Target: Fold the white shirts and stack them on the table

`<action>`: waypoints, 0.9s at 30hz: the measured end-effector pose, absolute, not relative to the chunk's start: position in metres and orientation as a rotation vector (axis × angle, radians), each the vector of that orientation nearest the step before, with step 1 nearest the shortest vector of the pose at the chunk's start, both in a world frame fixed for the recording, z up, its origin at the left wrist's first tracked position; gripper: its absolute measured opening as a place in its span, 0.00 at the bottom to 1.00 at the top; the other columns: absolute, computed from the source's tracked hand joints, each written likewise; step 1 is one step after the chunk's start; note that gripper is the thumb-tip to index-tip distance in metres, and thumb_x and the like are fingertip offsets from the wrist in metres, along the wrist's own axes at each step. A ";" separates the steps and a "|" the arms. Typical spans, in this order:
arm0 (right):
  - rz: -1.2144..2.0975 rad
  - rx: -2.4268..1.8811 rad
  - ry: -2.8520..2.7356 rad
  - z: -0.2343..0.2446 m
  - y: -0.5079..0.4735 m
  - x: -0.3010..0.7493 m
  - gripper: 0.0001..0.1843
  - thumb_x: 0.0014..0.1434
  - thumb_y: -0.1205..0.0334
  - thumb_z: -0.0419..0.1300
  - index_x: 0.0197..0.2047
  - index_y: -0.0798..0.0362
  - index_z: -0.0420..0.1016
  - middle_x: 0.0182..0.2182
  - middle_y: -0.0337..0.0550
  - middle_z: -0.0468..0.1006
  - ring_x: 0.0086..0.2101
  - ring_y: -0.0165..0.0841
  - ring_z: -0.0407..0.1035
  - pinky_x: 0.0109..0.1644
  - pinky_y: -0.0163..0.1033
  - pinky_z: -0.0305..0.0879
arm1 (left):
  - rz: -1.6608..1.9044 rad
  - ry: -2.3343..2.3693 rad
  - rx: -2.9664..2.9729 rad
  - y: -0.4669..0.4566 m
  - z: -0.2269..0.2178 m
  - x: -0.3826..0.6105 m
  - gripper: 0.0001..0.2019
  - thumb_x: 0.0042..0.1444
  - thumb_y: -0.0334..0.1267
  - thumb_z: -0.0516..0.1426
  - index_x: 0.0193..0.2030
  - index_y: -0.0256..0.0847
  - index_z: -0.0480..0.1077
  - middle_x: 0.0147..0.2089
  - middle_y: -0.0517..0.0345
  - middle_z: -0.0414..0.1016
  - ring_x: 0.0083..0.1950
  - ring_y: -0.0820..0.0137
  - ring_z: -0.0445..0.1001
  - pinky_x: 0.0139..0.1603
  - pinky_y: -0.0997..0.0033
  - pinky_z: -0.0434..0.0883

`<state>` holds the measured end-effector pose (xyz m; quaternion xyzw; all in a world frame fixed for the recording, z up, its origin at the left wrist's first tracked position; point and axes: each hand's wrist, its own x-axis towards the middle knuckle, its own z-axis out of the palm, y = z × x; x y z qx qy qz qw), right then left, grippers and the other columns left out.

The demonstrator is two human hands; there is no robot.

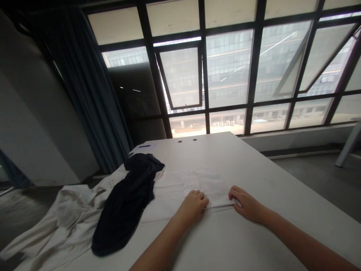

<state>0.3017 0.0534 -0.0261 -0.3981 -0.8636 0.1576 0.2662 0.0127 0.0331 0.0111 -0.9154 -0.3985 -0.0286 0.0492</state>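
A white cloth [172, 194] lies spread on the white table [254, 169], partly folded over toward its right end. Whether it is a garment, I cannot tell. My left hand [194, 205] rests on its near edge, fingers curled down into the fabric. At the near right corner, my right hand [245, 203] pinches the folded edge between thumb and fingers. The cloth's left end runs up against a dark navy garment [121, 210], which lies in a loose heap.
Beyond the dark garment, a crumpled off-white garment [67, 214] hangs over the table's left side. A blue pen [144, 146] lies on paper at the far left corner. Two dark round discs [179, 141] sit near the far edge. Windows and a blue curtain [84, 94] stand behind.
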 end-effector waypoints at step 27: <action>0.540 -1.075 -2.204 -0.029 0.056 0.321 0.07 0.62 0.59 0.56 0.34 0.50 0.72 0.47 0.48 0.79 0.47 0.40 0.71 0.56 0.47 0.64 | -0.065 -1.070 -2.919 0.023 0.023 0.014 0.03 0.48 0.33 0.60 0.29 0.43 0.70 0.35 0.58 0.75 0.42 0.65 0.71 0.48 0.64 0.64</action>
